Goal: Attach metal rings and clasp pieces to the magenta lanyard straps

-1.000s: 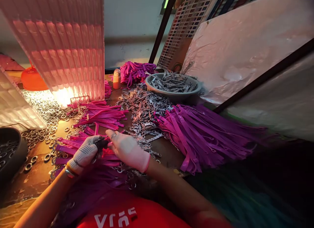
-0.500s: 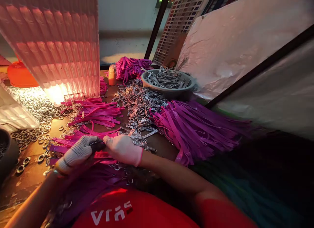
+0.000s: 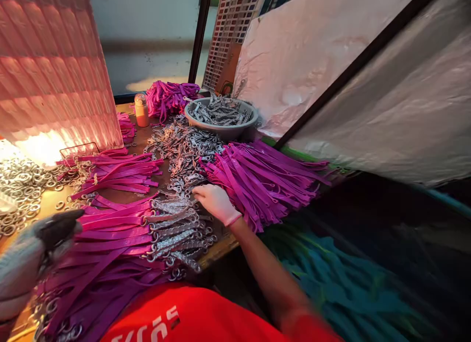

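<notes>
Nearest the camera, the left hand in its knit glove hangs blurred at the lower left edge, raised just off the table. Its dark fingertips are curled together, but the blur hides whether anything sits between them, so I cannot tell if it holds something. Just to its right lies a stack of finished straps, their long axes running left to right, with the metal clasps all at the right-hand ends.

Beyond that stack, the right hand in a pale glove rests palm down on the table, fingers loosely spread and pointing left into the near edge of the loose clasp pile. It touches the metal pieces but closes on none that can be seen. This hand is clearly the nearer 1 to both the pile and the fan of plain purple straps just to its right, whose long axes run away up-left.

Farther back stand a grey bowl of metal parts and a small orange bottle.
</notes>
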The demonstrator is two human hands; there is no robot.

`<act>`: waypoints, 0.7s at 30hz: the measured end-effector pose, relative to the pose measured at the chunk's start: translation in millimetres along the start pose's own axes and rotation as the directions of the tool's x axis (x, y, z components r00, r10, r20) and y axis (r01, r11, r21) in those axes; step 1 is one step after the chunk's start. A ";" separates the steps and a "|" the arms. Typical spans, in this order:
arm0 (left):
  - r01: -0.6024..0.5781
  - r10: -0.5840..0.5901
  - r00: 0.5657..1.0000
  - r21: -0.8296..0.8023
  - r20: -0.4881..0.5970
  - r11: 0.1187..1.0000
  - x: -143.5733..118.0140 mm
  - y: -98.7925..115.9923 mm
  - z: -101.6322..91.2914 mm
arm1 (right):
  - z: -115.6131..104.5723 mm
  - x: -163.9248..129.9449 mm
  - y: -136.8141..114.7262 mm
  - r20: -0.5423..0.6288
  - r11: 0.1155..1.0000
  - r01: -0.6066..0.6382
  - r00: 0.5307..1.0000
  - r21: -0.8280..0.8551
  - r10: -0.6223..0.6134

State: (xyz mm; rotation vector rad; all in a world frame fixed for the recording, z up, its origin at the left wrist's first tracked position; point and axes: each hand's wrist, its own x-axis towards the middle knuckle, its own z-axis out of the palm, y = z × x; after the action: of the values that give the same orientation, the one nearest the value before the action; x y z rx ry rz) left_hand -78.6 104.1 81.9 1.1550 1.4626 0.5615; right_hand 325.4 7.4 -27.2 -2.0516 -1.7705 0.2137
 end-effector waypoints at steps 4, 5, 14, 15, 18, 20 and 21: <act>0.218 -0.121 0.967 -0.485 0.225 0.847 -0.9 0.5 61.9 | 21.8 -3.3 32.4 0.100 0.999 0.035 0.994 0.019 -0.036; 0.233 -0.065 0.948 -0.540 0.311 0.809 2.0 -0.3 73.5 | 27.1 -5.4 35.8 0.115 0.999 0.041 0.992 0.029 -0.045; 0.204 0.188 0.871 -0.682 0.454 0.702 17.8 -19.2 122.3 | 18.0 -3.7 19.9 -0.175 0.988 -0.035 0.983 0.152 0.062; 0.159 0.220 0.872 -0.679 0.437 0.716 17.6 -21.9 123.5 | 13.0 -3.7 3.0 -0.208 0.977 -0.018 0.976 0.212 0.063; 0.045 0.290 0.862 -0.631 0.416 0.774 18.1 -30.6 124.4 | 2.4 -3.4 -64.0 -0.228 0.872 0.113 0.974 0.477 -0.001; 0.001 0.301 0.861 -0.593 0.410 0.805 20.2 -36.5 123.4 | 1.1 -0.8 -108.3 -0.109 0.814 0.140 0.990 0.563 -0.095; -0.014 0.297 0.867 -0.578 0.399 0.816 21.7 -39.5 122.2 | 2.1 1.4 -126.5 -0.049 0.801 0.128 0.991 0.584 -0.122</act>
State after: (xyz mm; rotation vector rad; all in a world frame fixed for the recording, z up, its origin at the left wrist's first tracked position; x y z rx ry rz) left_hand 24.4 75.8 7.4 0.8572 0.6979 0.7071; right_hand 210.1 21.9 22.7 -1.4787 -1.5646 0.6278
